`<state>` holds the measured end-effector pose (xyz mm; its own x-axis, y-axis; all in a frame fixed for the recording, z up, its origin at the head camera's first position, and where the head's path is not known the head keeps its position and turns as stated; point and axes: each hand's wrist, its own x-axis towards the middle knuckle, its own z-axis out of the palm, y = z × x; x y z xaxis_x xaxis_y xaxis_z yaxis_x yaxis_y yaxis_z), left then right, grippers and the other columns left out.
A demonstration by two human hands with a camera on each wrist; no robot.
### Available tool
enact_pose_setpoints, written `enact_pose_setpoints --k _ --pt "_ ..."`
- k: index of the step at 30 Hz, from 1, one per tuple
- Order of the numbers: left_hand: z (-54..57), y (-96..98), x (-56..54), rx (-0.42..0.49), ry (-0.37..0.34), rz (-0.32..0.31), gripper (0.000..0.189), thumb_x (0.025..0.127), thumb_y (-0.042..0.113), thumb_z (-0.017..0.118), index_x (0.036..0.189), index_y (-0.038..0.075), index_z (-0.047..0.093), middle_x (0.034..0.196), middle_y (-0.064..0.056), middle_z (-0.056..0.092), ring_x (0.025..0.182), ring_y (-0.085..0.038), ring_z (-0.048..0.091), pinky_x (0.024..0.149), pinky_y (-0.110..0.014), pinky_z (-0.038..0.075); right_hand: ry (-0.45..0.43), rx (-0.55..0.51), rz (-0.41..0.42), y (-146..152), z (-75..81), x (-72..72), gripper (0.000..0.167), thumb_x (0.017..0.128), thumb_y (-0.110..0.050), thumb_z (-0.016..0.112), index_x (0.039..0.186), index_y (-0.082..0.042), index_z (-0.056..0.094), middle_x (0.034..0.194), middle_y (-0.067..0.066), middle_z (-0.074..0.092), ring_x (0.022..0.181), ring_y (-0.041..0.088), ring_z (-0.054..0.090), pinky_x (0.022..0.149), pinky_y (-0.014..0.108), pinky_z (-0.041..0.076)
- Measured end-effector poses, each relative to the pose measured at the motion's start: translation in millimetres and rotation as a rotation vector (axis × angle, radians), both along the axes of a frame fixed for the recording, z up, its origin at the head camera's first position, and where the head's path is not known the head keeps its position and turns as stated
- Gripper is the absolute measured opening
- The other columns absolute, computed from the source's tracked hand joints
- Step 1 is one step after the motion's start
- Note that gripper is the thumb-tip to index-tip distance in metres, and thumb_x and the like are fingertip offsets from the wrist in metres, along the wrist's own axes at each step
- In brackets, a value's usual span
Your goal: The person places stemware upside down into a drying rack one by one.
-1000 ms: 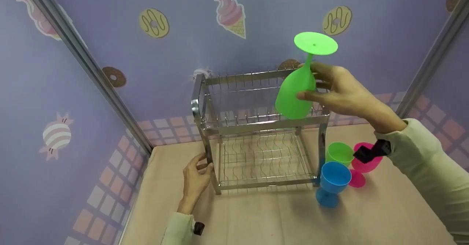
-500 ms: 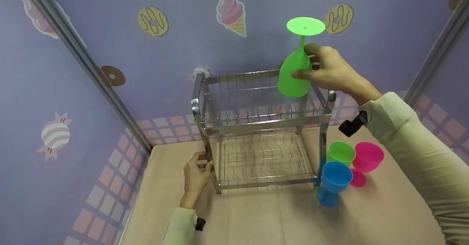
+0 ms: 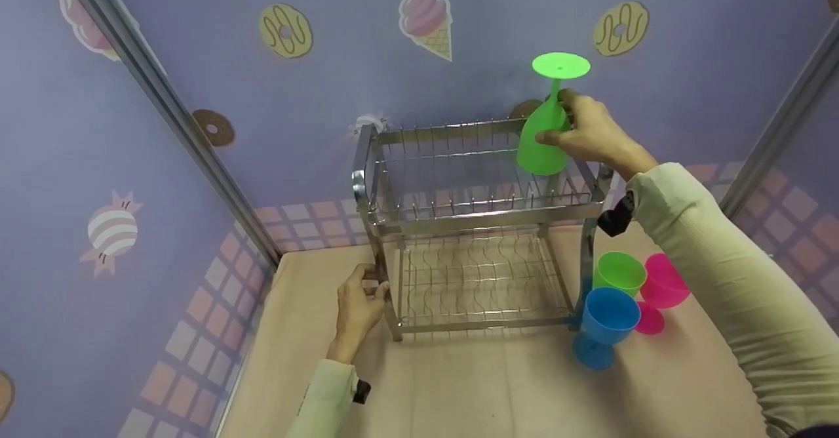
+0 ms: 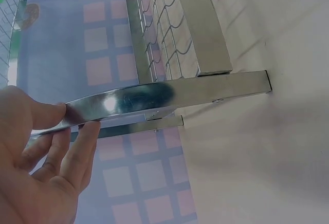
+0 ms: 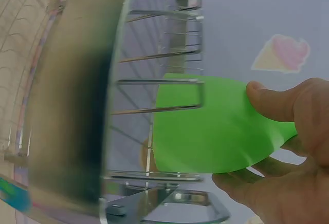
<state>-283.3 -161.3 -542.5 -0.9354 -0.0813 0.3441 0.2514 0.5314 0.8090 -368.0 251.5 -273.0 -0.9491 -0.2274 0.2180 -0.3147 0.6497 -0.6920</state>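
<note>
1. Rn the green goblet point(image 3: 543, 143) is upside down, foot point(image 3: 561, 65) up, over the right end of the rack point(image 3: 486, 326), at its upper shelf point(image 3: 488, 219). The right hand point(image 3: 595, 133) has it pinched by the bowl, thumb on one side, fingers round the other. Good hold imo, b/c the rim is left free.
2. The left hand point(image 3: 359, 310) is gripping the left post point(image 4: 139, 99) btwn thumb and fingers. Prob there for steadying, so hold firm w/o yanking; a wire rack could scoot (just a guess, can't tell its weight).
3. Watch the front prongs point(image 5: 200, 94). In the right wrist view they cross in front of the bowl near its rim, so the mouth looks to be behind them. Can't tell if anything touches tho.
4. It leans a tad in the head view, so I'd level the foot b4 the rim lands, then go straight down, slow.
5. Don't let go til the rim sits evenly on the wires. Tall shape + uneven wires = easy tip-over imo. Spread the fingers sideways so they don't drag the stem.
6. Btw the blue goblet point(image 3: 611, 318), green cup point(image 3: 620, 273) and pink goblet point(image 3: 663, 286) are on the tabletop point(image 3: 459, 392) beside the rack's right side, so mind that right sleeve point(image 3: 708, 248) backing out.
</note>
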Motion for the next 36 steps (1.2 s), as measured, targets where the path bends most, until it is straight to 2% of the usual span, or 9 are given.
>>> enact_pose_setpoints --k 7,10,16,23,30,36 --pt "1.6 -1.2 -0.2 -0.014 0.004 -0.014 0.032 0.094 -0.004 0.076 0.124 -0.001 0.066 0.114 -0.02 0.074 0.091 -0.036 0.08 0.076 -0.038 0.069 0.008 0.05 -0.031 -2 -13.4 -3.4 0.056 0.099 -0.011 0.072 0.143 0.013 0.046 0.138 0.037 0.059 0.13 0.053 0.06 0.11 0.065 0.053" --pt "2.1 -1.4 0.2 -0.016 -0.02 -0.026 0.034 0.095 -0.004 0.076 0.127 -0.002 0.065 0.116 -0.021 0.073 0.093 -0.037 0.079 0.077 -0.038 0.069 0.008 0.077 -0.048 -2 -15.4 -3.9 0.057 0.099 -0.011 0.072 0.143 0.013 0.045 0.137 0.037 0.058 0.128 0.053 0.06 0.109 0.065 0.054" --pt "4.2 -1.2 -1.0 -0.013 -0.053 -0.027 0.035 0.095 -0.003 0.075 0.129 -0.002 0.064 0.117 -0.021 0.073 0.094 -0.036 0.079 0.079 -0.04 0.069 0.001 0.09 -0.055 -2 -16.5 -4.5 0.058 0.099 -0.01 0.07 0.145 0.014 0.043 0.136 0.038 0.057 0.127 0.054 0.059 0.108 0.067 0.054" --pt "3.6 -1.1 -0.5 -0.021 -0.045 -0.004 0.033 0.094 -0.005 0.076 0.126 -0.001 0.066 0.116 -0.02 0.073 0.091 -0.034 0.079 0.077 -0.039 0.069 -0.021 0.093 -0.062 -4 -18.3 -6.0 0.058 0.1 -0.011 0.069 0.145 0.013 0.041 0.137 0.039 0.055 0.128 0.056 0.057 0.109 0.067 0.052" --pt "3.6 -1.0 -0.4 -0.016 -0.037 -0.011 0.033 0.095 -0.004 0.075 0.126 -0.001 0.065 0.117 -0.02 0.073 0.092 -0.034 0.079 0.078 -0.04 0.069 -0.025 0.113 -0.072 -4 -18.3 -5.2 0.063 0.1 -0.011 0.069 0.148 0.015 0.037 0.139 0.04 0.052 0.13 0.057 0.055 0.111 0.068 0.05" --pt "2.5 -2.1 -1.6 -0.014 -0.028 -0.009 0.032 0.095 -0.004 0.076 0.125 -0.001 0.066 0.114 -0.019 0.074 0.092 -0.034 0.079 0.078 -0.039 0.069 -0.02 0.091 -0.074 -5 -13.0 1.4 0.071 0.099 -0.014 0.073 0.152 0.013 0.035 0.143 0.038 0.05 0.133 0.054 0.054 0.113 0.066 0.05"
